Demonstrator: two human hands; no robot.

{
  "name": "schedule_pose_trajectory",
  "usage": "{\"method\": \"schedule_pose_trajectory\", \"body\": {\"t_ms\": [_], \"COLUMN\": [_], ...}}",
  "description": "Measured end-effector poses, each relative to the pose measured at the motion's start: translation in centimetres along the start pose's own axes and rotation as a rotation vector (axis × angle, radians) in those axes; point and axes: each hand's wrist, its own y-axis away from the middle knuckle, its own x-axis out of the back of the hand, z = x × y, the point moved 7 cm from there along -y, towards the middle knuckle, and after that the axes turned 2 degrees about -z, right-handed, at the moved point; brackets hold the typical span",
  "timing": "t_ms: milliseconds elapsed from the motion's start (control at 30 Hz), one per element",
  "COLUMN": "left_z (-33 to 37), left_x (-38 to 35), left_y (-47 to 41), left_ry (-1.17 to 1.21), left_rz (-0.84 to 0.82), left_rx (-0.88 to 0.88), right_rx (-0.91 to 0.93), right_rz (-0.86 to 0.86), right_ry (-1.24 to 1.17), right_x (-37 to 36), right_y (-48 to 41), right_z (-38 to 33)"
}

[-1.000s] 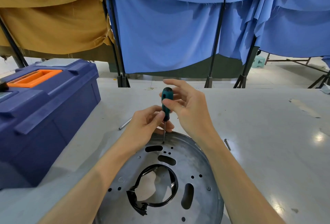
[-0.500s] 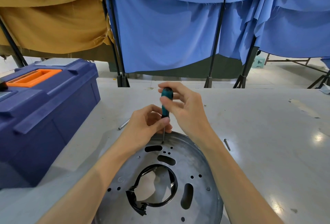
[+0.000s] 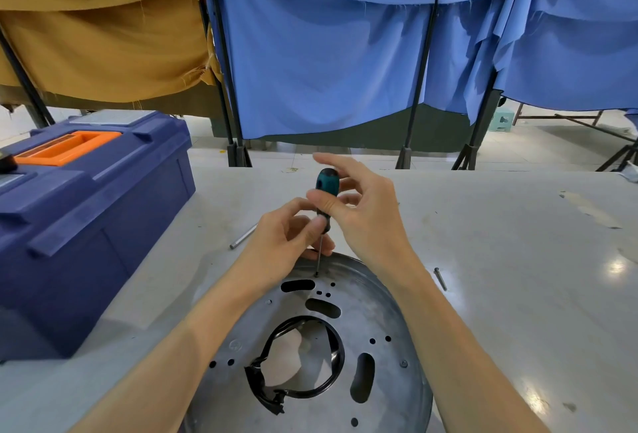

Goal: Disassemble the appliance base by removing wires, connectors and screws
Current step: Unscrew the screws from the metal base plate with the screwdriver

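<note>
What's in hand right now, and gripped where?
A screwdriver. Right hand pinches its teal handle; left hand pinches the handle's lower end, above the shaft. Tip sits on the base.

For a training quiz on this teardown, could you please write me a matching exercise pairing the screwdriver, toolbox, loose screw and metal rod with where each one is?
1 screwdriver
2 toolbox
3 loose screw
4 metal rod

A lying right of the metal plate
B far left of the table
C upright, tip on the metal plate
D lying just left of the left hand

Pairs: 1-C, 2-B, 3-A, 4-D.
</note>
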Motion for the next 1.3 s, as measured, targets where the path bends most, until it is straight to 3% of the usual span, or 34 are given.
{"method": "schedule_pose_trajectory", "body": {"t_ms": [133,233,1300], "left_z": [-0.51,-0.43,0.01], "left_x": [0.12,0.4,0.31], "left_y": [-0.08,-0.07,-0.08], "left_ry": [0.001,-0.002,-0.06], "left_rz": [0.018,0.031,0.044], "left_rx": [0.021,0.028,0.003], "right_rx": [-0.002,0.028,0.021], "right_rz": [-0.026,-0.064,-0.032], "right_ry": [-0.084,0.011,-0.038], "right_x": [0.01,-0.7,-0.3], "right_y": [-0.07,0.19,0.17], "right_z": [-0.12,-0.3,-0.37]}}
